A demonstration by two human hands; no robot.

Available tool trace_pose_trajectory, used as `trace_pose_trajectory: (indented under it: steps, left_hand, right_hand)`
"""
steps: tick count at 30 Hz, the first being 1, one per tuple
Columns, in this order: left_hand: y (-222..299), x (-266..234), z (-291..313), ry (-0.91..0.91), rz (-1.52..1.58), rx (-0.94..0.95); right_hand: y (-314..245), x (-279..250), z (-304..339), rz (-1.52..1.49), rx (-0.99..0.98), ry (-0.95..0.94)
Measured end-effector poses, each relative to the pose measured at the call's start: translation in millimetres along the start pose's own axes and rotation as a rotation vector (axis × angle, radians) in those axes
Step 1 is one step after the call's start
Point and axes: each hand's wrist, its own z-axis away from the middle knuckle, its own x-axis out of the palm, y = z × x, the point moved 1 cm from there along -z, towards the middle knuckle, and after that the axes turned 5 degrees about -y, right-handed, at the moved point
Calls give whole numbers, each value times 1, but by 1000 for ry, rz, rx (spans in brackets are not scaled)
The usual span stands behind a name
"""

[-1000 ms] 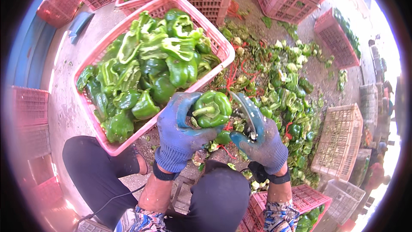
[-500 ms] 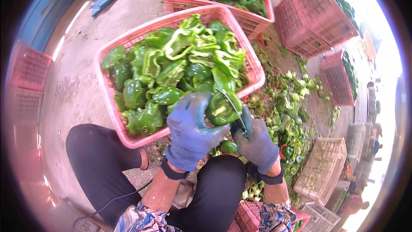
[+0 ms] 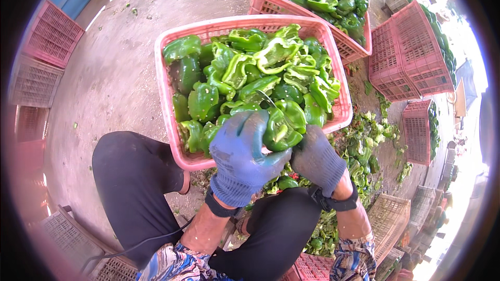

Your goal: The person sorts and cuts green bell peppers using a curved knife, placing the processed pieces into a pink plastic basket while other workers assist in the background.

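Observation:
My left hand (image 3: 239,145), in a blue-grey coated work glove, grips a green bell pepper (image 3: 292,117) from its left side. The pepper is slit, its halves parting. On its right side my right hand (image 3: 316,161), in a similar glove, is closed around a knife; only a thin bit of blade (image 3: 267,98) shows past the pepper, and the handle is hidden in the glove. Both hands are over the near edge of a pink plastic crate (image 3: 162,93), which is full of green peppers (image 3: 203,101), many of them cut open.
Behind stands another pink crate (image 3: 333,34) of peppers, with stacked pink crates (image 3: 401,54) to the right. Pepper scraps (image 3: 364,151) litter the floor right of my knees. A beige crate (image 3: 388,216) sits farther right. More crates (image 3: 54,34) line the left.
The view has shifted, so the crate sits farther right in it. The knife has gone deeper through the pepper, which is now split apart, and my right hand has turned over.

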Motion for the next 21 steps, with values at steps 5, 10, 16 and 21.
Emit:
trace_pose_trajectory:
  steps: [5,10,16,21]
  left_hand:
    - [-31,-37,-4,249,759,-459]
    - [-75,-77,-18,185,795,-549]
    - [-75,-78,-17,33,746,-480]
    - [-52,-69,-14,-206,732,-245]
  right_hand:
    - [4,40,-47,-51,15,-74]
    - [-16,32,-88,-43,286,-250]
    - [-94,-22,-48,-729,592,108]
    - [-97,-5,-47,-1097,475,126]
